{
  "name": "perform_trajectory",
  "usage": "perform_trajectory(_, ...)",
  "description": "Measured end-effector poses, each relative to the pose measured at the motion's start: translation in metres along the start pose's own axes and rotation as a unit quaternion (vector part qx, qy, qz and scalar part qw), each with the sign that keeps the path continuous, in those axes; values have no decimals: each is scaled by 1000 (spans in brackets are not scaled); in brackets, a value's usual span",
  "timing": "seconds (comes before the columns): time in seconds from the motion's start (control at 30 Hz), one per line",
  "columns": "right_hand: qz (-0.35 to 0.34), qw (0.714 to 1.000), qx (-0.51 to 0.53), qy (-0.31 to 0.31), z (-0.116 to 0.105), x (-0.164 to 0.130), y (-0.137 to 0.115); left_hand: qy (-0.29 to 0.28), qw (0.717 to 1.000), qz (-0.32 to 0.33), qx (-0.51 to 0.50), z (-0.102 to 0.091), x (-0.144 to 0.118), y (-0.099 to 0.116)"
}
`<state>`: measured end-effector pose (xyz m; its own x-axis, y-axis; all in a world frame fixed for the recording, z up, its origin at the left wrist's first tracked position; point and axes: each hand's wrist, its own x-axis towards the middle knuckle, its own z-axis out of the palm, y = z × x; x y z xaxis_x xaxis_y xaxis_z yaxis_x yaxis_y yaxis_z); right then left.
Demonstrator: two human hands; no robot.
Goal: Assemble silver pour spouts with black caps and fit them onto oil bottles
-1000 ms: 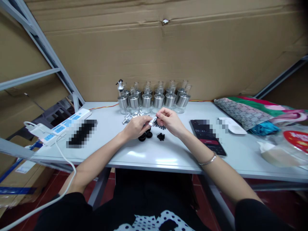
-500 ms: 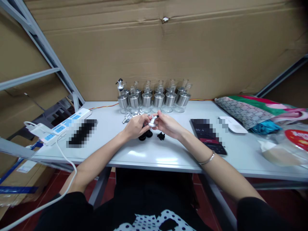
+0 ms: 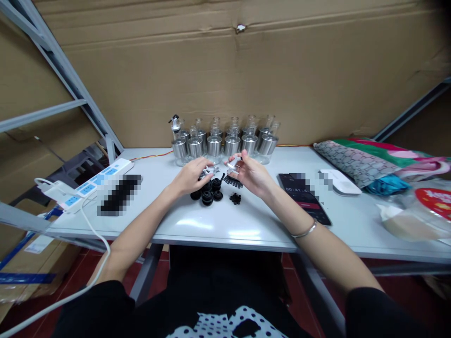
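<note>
My left hand reaches over the silver pour spouts on the table, its thumb and fingers around one silver spout; whether that one is lifted I cannot tell. Raised a little to the right, my right hand holds another silver pour spout, blurred, between thumb and fingers. Black ribbed stoppers lie in a cluster below my left hand. Beside them are small black caps and a row of thin black pieces.
Two rows of glass bottles with metal sleeves stand at the back; the front left one carries a spout. A phone with a timer lies right, near a white device and bags. A power strip lies left.
My hands, together around one silver spout before, have moved apart. The left went left to the spouts, and the right moved slightly up and right. More black stoppers and pieces are uncovered.
</note>
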<state>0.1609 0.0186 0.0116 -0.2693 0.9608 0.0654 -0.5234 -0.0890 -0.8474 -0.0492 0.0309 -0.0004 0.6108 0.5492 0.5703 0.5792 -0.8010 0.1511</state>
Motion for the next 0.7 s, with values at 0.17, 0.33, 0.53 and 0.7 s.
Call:
perform_trajectory(0.17,-11,999,-6,-37,3,-3,2,-59,998,31,-2,7,2,14)
perform_trajectory(0.33,-3,1000,9,-14,5,-3,1,-120,992,10,24,12,2,15)
perform_trajectory(0.53,42,999,19,-9,5,-3,-1,-142,989,9,35,12,2,11)
perform_trajectory(0.7,36,999,11,5,2,-1,1,-141,989,18,32,11,2,11)
